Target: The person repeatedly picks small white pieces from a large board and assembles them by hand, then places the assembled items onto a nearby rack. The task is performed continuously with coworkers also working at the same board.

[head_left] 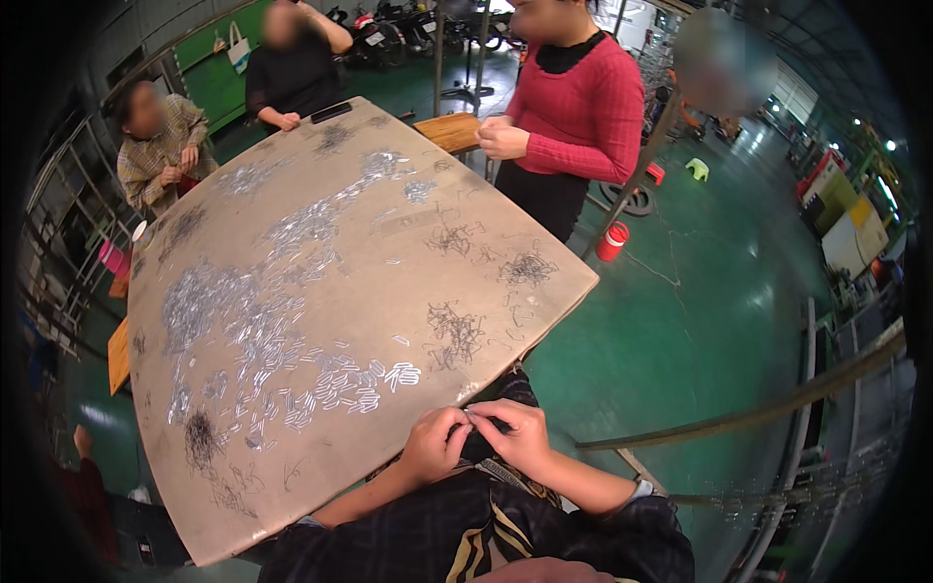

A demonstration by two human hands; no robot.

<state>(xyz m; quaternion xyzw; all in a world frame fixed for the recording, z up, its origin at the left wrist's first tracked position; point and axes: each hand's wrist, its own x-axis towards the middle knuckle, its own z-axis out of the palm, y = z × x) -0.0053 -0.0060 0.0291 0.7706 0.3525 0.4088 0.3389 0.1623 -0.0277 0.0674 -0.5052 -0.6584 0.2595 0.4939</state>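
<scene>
At the table's near edge, my left hand [436,443] and my right hand [516,431] meet with their fingertips pinched together. Whatever sits between the fingers is too small to make out. Just beyond them on the tan tabletop [340,457] lie loose, shiny, elongated clear or silvery pieces [402,375], thickest toward the left. Closest to my right hand is a tangle of thin dark wire-like pieces [454,333]. Another dark tangle [201,439] lies at the near left of the table.
Around the table are a person in a red top [583,107], a person in black [296,73] and a person in a checked shirt [155,146]. A dark sleeve [92,505] shows at lower left. A red container [612,241] stands on the green floor; a metal rail [758,418] runs at right.
</scene>
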